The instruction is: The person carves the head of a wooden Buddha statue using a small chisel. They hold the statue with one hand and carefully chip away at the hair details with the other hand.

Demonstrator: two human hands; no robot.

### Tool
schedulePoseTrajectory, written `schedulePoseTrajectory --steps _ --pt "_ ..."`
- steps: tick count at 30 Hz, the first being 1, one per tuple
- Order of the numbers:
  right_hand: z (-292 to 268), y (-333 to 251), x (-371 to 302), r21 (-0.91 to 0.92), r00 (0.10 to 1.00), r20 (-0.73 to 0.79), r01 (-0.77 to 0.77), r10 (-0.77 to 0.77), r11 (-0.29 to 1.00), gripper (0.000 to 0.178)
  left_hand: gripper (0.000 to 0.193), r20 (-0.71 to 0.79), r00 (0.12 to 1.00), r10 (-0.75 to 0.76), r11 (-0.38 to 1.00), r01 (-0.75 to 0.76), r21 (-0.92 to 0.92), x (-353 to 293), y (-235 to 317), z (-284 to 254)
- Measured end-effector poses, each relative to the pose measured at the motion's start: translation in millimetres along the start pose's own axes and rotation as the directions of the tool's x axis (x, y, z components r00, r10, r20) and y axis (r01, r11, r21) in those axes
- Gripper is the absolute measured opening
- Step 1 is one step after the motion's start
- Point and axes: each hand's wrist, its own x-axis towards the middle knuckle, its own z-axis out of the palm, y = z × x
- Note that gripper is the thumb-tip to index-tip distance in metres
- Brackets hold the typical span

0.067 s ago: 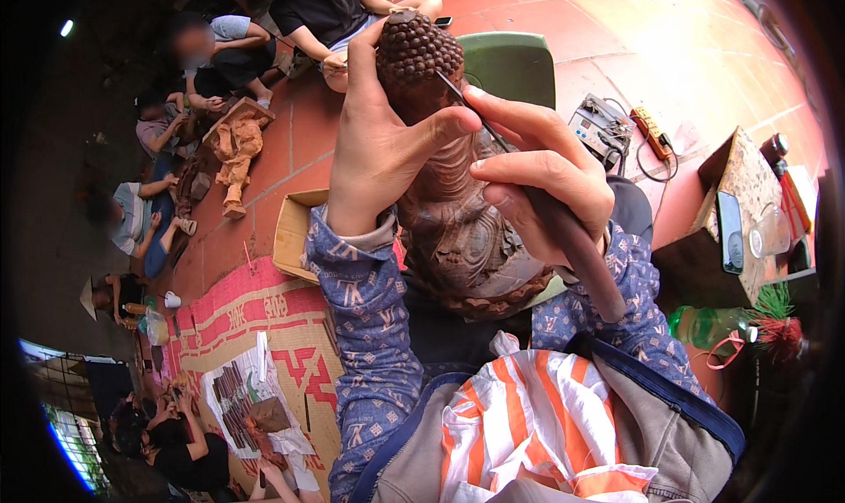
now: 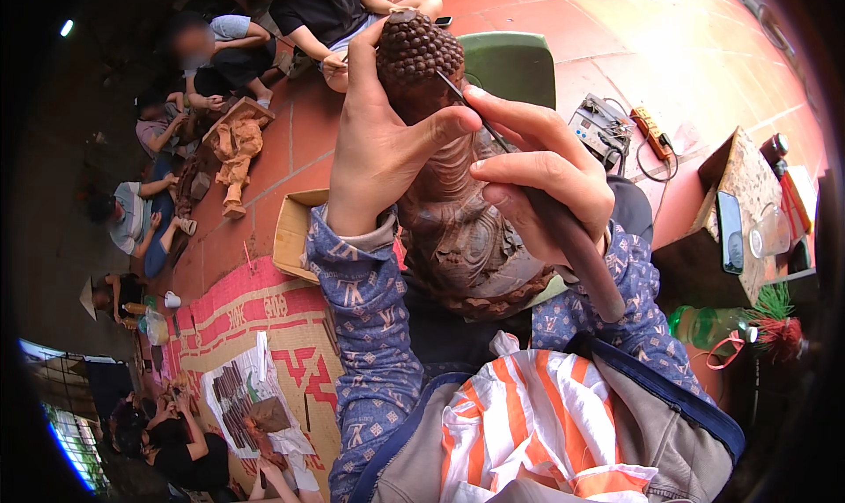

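Dark brown carved wooden statue (image 2: 458,230), knobbed head, upright; left hand (image 2: 378,151) fingers wrapped closed around its neck. Right hand (image 2: 537,177) fingers pinch a thin metal chisel with dark handle (image 2: 572,248), tip at statue's head beside left thumb. Open red tile floor (image 2: 616,28) beyond fingertips.

The left hand (image 2: 378,142) and right hand (image 2: 537,177) cover the wooden statue's (image 2: 458,239) face; the chisel's (image 2: 563,230) tip is hidden behind fingers.

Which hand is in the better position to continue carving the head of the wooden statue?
Right. The right hand holds the carving tool, with its tip at the head of the wooden statue. The left hand grips the statue behind the head, steadying it.
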Motion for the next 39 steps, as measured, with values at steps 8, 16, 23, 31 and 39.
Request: schedulePoseTrajectory --steps 8,16,23,31,39 --pt "0 -7 3 -0.139 1.000 0.008 0.017 -0.016 0.990 0.017 0.092 0.001 1.000 0.015 1.000 -0.015 0.026 0 -1 -1" --pt "-5 -8 7 -0.054 0.999 0.002 -0.046 0.046 0.997 0.014 0.094 -0.017 1.000 0.020 1.000 -0.020 0.024 1 -1 4" --pt "-34 -6 18 0.186 0.991 0.135 -0.040 0.014 0.982 0.017 0.106 0.011 0.996 0.089 0.985 -0.090 0.148 1 -7 -2" --pt "-28 -14 1 0.284 0.964 -0.008 -0.253 0.266 0.925 0.024 0.112 0.009 0.998 0.063 0.937 -0.062 0.343 1 -4 -5" --pt "-30 1 2 0.408 0.958 -0.058 -0.234 0.281 0.882 0.018 0.113 0.021 0.993 0.117 0.939 -0.118 0.323 2 -6 -5"
